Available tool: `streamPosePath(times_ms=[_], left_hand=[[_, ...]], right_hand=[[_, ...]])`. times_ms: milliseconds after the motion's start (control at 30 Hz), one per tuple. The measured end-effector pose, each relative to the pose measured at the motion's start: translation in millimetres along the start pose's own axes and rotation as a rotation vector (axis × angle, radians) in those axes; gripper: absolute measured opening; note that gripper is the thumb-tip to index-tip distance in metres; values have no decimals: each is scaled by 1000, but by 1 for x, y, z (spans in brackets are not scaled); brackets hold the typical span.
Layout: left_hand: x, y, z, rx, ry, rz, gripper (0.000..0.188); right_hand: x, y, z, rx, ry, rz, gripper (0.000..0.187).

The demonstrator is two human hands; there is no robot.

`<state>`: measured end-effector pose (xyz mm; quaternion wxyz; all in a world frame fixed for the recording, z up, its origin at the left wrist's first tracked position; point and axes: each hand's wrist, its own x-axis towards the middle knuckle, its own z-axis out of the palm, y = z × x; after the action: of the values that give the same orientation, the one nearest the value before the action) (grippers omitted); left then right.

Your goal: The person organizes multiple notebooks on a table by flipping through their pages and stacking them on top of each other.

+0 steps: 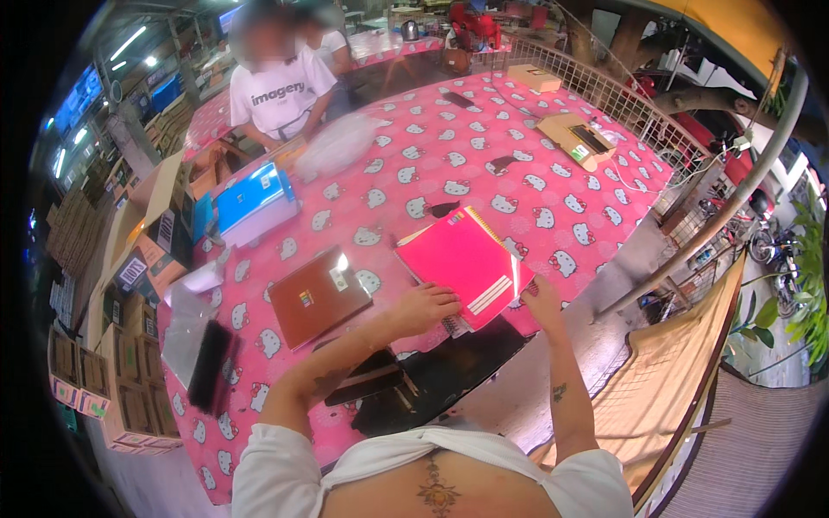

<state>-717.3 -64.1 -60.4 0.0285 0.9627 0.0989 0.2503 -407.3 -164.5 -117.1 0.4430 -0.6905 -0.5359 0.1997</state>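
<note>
A bright pink spiral notebook point(471, 263) lies at the middle of the near table edge, with other notebook edges and a metal coil showing beneath it. At its lower left corner my left hand point(426, 308) grips the edge, fingers over the cover. My right hand point(541, 304) pinches its lower right corner, where the cover shines. Left of the pink one, a brown notebook point(319, 296) rests flat and apart from both hands. A dark, worn flat surface point(440, 380) sits below my hands, in front of my body.
A pink patterned cloth covers the table point(302, 224). On it are a stack of blue notebooks point(256, 203), a black bundle in plastic point(207, 367), clear plastic point(337, 147) and an open cardboard box point(576, 140). Cartons point(129, 380) stand left; a person point(281, 95) works opposite.
</note>
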Motion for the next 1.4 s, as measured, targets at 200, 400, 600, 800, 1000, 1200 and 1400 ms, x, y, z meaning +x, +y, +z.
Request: streamPosePath(times_ms=[200,400,600,800,1000,1200,1400], left_hand=[[114,-5,-107,-180,287,-584,29],[187,2,-166,-857,634,-712,39],[137,-82,-69,-74,487,-506,60],[140,-77,-13,-26,44,-757,76],[86,-104,67,187,60,-581,76],[109,-95,70,58,-46,-773,80],[112,-88,58,104,-33,-782,74]], right_hand=[[-2,-20,-10,-368,263,-313,69],[5,-179,-24,-30,253,-523,65],[7,-147,8,1045,82,19,30],[-31,-119,39,1254,231,191,42],[-71,-85,53,964,403,671,60],[-56,-57,70,1003,471,496,43],[-58,-54,80,1022,433,511,36]])
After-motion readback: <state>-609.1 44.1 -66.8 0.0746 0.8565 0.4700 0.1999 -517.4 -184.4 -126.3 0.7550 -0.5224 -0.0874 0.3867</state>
